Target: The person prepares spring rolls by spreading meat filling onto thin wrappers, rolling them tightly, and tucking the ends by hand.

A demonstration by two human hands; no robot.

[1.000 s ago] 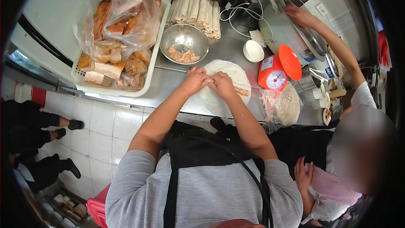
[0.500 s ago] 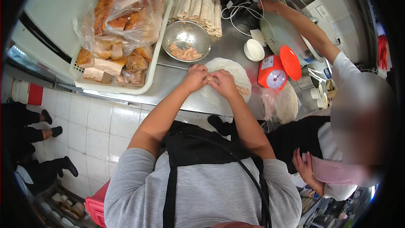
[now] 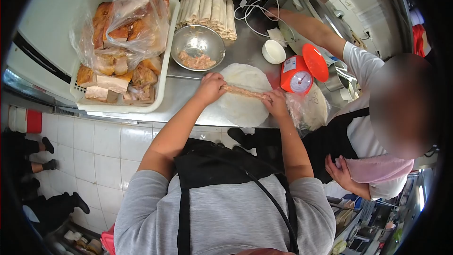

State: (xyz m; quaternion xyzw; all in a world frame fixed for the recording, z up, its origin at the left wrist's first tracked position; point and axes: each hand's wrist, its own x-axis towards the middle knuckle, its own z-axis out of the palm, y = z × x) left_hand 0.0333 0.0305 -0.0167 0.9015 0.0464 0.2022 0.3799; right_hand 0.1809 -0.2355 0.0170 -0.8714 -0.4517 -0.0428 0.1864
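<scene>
A round, thin white wrapper (image 3: 243,113) lies flat on the steel counter. Across it runs a long strip of pinkish minced meat (image 3: 243,92). At the strip's left end, my left hand (image 3: 212,88) is closed with its fingers curled on the meat. My right hand (image 3: 277,103) pinches the opposite end, near the wrapper's right edge. Just beyond my left hand sits a metal bowl (image 3: 198,35) with more minced meat (image 3: 196,60) in its bottom. Several finished white rolls (image 3: 207,7) are stacked behind the bowl.
A white tray (image 3: 163,78) of roasted pork chunks (image 3: 108,82), partly under a plastic bag, stands at left. A red scale (image 3: 298,75), white cup (image 3: 273,52) and bagged wrappers (image 3: 314,108) are on the right. A co-worker's arm (image 3: 311,28) reaches across the back right, near a white cable (image 3: 250,16).
My hands have moved apart, the right one going rightward. The meat between them now stretches as a long strip across the wrapper. The whole view has shifted slightly.
</scene>
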